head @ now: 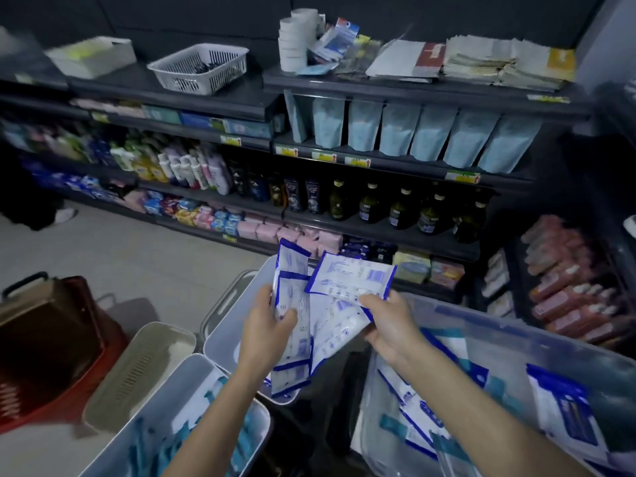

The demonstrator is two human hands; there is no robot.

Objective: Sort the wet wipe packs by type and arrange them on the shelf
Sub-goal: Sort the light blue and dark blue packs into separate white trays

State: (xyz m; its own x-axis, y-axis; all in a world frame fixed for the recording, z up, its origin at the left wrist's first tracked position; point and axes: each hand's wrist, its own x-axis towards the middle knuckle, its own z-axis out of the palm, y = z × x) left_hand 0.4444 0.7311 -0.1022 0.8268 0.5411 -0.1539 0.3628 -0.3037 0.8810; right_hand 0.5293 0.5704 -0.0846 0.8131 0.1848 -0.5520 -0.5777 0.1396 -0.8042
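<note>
My left hand (266, 320) grips a stack of white wet wipe packs with blue edges (290, 304), held upright over a grey bin (223, 335). My right hand (385, 320) pinches two more blue-edged packs (351, 275), fanned out beside the stack. A clear plastic tub (516, 342) at the right holds several loose packs, blue-edged and teal-marked (564, 407). A second grey bin (165, 401) at the bottom left holds teal-marked packs (192, 404). The shelf (378, 232) stands ahead.
The shelves carry light blue pouches (399, 134), dark bottles (371, 203), soap boxes and pink packs. A white basket (199, 67) sits on top. A beige basket (137, 373) and a red basket (51, 349) stand on the floor at left.
</note>
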